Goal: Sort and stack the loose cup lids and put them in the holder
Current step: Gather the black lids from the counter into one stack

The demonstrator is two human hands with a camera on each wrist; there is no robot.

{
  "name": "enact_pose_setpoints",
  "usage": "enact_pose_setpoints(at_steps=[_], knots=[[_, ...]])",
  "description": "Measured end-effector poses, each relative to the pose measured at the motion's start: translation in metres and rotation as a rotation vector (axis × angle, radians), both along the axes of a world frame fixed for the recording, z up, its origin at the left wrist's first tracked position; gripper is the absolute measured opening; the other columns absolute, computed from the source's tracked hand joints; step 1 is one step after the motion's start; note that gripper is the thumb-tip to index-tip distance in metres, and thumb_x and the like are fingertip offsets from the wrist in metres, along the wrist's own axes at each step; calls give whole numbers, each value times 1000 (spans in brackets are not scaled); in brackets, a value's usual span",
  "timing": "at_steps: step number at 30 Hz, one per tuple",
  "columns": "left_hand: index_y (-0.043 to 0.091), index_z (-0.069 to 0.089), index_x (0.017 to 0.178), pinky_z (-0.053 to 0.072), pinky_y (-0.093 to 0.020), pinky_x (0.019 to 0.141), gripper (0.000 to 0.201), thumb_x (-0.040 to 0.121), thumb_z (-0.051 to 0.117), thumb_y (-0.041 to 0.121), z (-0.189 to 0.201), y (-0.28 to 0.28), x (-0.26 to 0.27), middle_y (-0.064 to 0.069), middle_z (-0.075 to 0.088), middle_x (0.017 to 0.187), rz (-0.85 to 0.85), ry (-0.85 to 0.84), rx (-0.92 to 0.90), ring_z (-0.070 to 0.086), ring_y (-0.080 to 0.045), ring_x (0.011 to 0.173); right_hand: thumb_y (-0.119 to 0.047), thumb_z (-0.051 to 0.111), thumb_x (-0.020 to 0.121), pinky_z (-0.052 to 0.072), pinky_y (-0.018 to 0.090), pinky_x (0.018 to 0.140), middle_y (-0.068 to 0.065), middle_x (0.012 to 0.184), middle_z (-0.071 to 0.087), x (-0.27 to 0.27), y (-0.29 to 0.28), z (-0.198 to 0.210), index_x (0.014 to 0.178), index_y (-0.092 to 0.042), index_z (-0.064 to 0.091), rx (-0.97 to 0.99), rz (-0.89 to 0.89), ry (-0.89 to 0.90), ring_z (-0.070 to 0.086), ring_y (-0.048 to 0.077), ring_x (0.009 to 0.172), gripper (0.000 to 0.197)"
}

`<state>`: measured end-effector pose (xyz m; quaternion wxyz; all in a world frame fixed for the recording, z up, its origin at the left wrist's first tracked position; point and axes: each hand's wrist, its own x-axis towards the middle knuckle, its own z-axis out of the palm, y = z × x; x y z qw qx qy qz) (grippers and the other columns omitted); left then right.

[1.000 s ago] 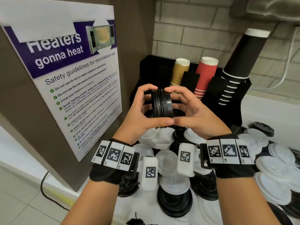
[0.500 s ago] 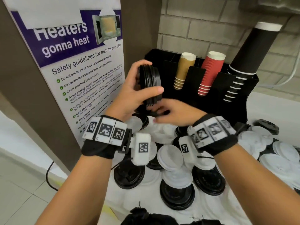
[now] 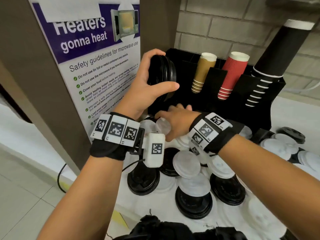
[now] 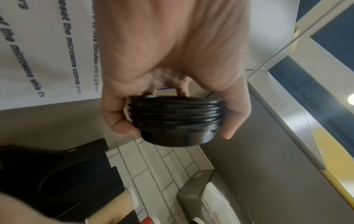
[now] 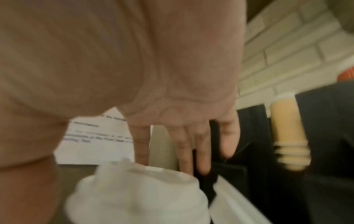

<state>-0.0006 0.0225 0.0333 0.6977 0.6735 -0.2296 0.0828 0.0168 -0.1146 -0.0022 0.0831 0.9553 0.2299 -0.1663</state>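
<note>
My left hand (image 3: 155, 78) grips a short stack of black lids (image 3: 164, 77) on edge, raised in front of the black holder (image 3: 266, 108); the left wrist view shows thumb and fingers curled round that stack of black lids (image 4: 175, 121). My right hand (image 3: 174, 118) reaches low and forward with fingers straight, over white lids (image 3: 161, 125) at the holder's foot. In the blurred right wrist view the straight fingers (image 5: 186, 150) hang just behind a white lid (image 5: 138, 192) and hold nothing. Loose black lids (image 3: 194, 203) and white lids (image 3: 187, 163) lie mixed on the counter.
The holder carries a tan cup stack (image 3: 203, 71), a red cup stack (image 3: 232, 75) and a tall black cup stack (image 3: 277, 59). A brown panel with a microwave poster (image 3: 97, 63) stands close on the left. More lids (image 3: 284, 148) lie at the right. A brick wall (image 3: 225, 28) is behind.
My right hand let go of the black stack and dropped down toward the white lids. My left hand carried the stack up and to the left on its own.
</note>
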Motion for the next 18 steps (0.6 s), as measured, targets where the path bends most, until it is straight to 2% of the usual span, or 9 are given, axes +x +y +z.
enact_pose_setpoints(at_steps=[2,3,5,7,9,11,14,18], knots=[[27,43,125,50,-27,84,62,74,73,11,1,-2,0,9,51,108,8,-10,2,56,1,94,-54,69,72,27,50,99,9,136,36,-4,-3,3,144,-30,29,-67,-5,-124,29,33,125,85],[27,43,125,50,-25,84,62,74,73,12,1,-2,0,9,51,108,9,-14,2,56,2,93,-54,68,75,29,49,99,9,135,37,-9,1,0,141,-28,35,-39,47,-127,30,33,125,79],[27,42,126,50,-24,82,63,73,74,12,3,-4,0,9,50,108,7,-16,4,55,0,94,-53,66,79,37,43,96,7,127,45,-22,14,-8,130,-21,48,58,201,-20,40,30,119,63],[28,42,125,51,-27,83,63,73,74,14,6,-5,-1,8,50,108,-1,-17,13,55,-4,95,-55,68,78,41,37,97,3,125,51,-42,27,-22,128,-17,50,125,258,162,46,22,114,65],[30,42,123,51,-29,84,61,72,74,16,9,-5,-2,7,50,108,-10,-27,13,55,-5,95,-55,71,76,39,30,98,1,121,54,-58,36,-36,129,-13,49,209,291,241,48,18,107,71],[31,42,121,52,-32,86,61,71,74,17,12,-2,-4,4,49,110,-9,-46,5,56,-7,96,-56,72,74,37,31,98,4,118,49,-67,42,-46,133,-9,43,203,334,216,45,22,106,81],[30,41,123,53,-36,89,62,73,74,16,16,0,-6,2,49,113,11,-69,24,55,-10,99,-64,69,71,37,36,100,8,127,46,-71,51,-55,131,-9,39,90,412,73,44,27,114,87],[23,39,127,52,-26,79,62,76,73,10,19,-1,-8,7,51,101,6,-67,28,57,0,86,-57,70,74,39,35,91,7,133,37,-76,64,-64,137,-9,29,-24,461,-5,41,27,116,89]])
